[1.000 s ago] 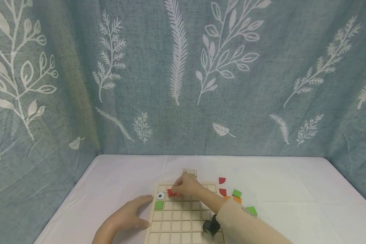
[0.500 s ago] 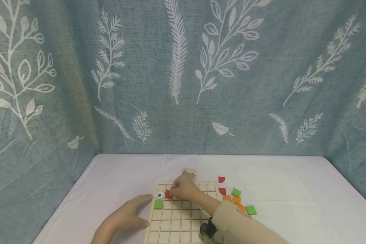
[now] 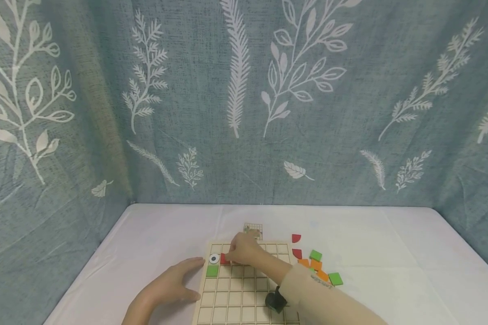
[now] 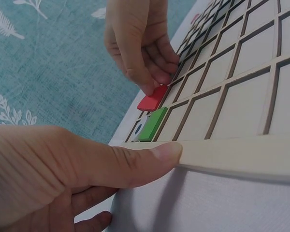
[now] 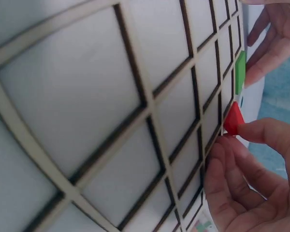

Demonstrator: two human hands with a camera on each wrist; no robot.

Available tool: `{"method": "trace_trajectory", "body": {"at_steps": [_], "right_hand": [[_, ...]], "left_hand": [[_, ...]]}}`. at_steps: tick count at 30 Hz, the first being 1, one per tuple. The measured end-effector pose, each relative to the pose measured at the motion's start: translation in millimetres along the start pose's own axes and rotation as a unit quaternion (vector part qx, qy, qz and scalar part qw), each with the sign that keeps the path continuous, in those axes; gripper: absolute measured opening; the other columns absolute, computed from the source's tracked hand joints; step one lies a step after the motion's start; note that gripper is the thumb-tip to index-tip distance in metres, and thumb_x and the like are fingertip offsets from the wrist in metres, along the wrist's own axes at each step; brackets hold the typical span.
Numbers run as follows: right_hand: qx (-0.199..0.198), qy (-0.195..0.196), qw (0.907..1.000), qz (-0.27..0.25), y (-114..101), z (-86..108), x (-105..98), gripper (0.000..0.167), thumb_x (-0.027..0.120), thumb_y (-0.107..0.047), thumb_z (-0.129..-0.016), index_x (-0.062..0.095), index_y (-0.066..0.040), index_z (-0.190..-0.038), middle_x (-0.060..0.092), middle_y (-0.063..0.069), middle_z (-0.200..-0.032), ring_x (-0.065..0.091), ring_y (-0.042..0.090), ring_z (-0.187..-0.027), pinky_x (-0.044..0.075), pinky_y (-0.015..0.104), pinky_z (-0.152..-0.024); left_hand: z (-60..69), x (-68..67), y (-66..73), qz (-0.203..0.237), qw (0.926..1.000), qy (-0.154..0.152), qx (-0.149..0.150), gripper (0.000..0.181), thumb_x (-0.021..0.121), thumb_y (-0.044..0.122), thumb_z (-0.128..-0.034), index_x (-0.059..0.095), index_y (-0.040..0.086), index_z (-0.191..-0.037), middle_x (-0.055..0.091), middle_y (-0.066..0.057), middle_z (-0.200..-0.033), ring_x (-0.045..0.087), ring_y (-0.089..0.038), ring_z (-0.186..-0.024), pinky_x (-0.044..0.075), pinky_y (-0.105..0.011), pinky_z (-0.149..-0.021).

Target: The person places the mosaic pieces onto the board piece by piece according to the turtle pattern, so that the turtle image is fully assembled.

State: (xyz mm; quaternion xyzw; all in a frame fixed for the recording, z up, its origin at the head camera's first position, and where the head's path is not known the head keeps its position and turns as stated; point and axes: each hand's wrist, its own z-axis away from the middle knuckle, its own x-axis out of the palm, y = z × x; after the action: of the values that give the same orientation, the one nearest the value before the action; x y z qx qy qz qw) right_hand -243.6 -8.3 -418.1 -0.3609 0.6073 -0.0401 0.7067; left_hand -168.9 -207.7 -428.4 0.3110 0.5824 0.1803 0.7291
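A wooden grid board [image 3: 235, 299] lies on the white table. My right hand [image 3: 245, 249] pinches a red tile [image 4: 153, 98] between thumb and index finger, at a cell near the board's far left corner. In the right wrist view the red tile [image 5: 234, 119] looks tilted in its cell. Left of it sits a white tile with an eye [image 3: 213, 258], and a green tile [image 3: 212, 271] fills the cell below that. My left hand [image 3: 164, 284] rests at the board's left edge, its thumb [image 4: 152, 162] touching the rim and its fingers loosely extended.
Two red quarter-round tiles [image 3: 296, 238] lie right of the board, near several orange tiles [image 3: 316, 265] and green tiles [image 3: 335, 278]. A small grid card [image 3: 253, 229] lies behind the board. A black wrist camera [image 3: 275, 301] hangs over the board. A leaf-patterned curtain [image 3: 244, 171] surrounds the table.
My right hand has shifted slightly left with the red tile, which now sits closer to the eye tile. My left hand has stayed at the board's edge.
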Motion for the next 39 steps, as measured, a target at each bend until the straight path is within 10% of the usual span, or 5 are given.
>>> {"method": "trace_trajectory", "body": {"at_steps": [10,25,31,39], "right_hand": [[0.020,-0.020,0.9931,0.114,-8.4,-3.3,-5.4,0.027,0.075,-0.028,-0.072,0.062,-0.012,-0.055,0.056,-0.004,-0.047,0.056,0.014,-0.058,0.031,0.067,-0.099],[-0.016,-0.001,0.9965,0.083,-6.9,-1.7,-4.4,0.013,0.074,-0.017,-0.071,0.067,-0.013,-0.061,0.063,-0.005,-0.058,0.063,0.021,-0.073,0.033,0.066,-0.097],[0.002,-0.020,0.9990,0.039,-8.8,-1.6,-1.8,0.013,0.076,-0.015,-0.071,0.068,-0.009,-0.064,0.062,-0.003,-0.059,0.050,0.007,-0.056,0.053,0.029,-0.069],[-0.004,-0.037,0.9932,0.110,-14.9,1.0,-12.9,0.017,0.074,-0.029,-0.075,0.069,-0.016,-0.066,0.067,-0.004,-0.069,0.064,0.020,-0.080,0.035,0.064,-0.097]], "left_hand": [[-2.7,0.1,2.7,-0.012,0.9998,0.005,-0.016,0.081,0.082,0.017,-0.0533,0.053,0.006,-0.128,0.047,-0.017,-0.136,0.037,-0.040,-0.128,0.028,-0.059,-0.106],[-1.4,-1.8,3.6,-0.006,0.9999,-0.002,-0.015,0.081,0.082,0.016,-0.0537,0.052,0.004,-0.128,0.046,-0.017,-0.137,0.036,-0.040,-0.129,0.027,-0.058,-0.106],[-2.3,-1.2,3.4,-0.005,0.9999,0.001,-0.015,0.081,0.082,0.015,-0.0532,0.053,0.005,-0.128,0.047,-0.017,-0.136,0.036,-0.041,-0.128,0.027,-0.059,-0.105],[-2.6,0.0,1.3,0.005,0.9998,-0.005,-0.018,0.081,0.082,0.016,-0.0537,0.052,0.003,-0.128,0.046,-0.019,-0.136,0.036,-0.042,-0.128,0.028,-0.059,-0.105]]}}
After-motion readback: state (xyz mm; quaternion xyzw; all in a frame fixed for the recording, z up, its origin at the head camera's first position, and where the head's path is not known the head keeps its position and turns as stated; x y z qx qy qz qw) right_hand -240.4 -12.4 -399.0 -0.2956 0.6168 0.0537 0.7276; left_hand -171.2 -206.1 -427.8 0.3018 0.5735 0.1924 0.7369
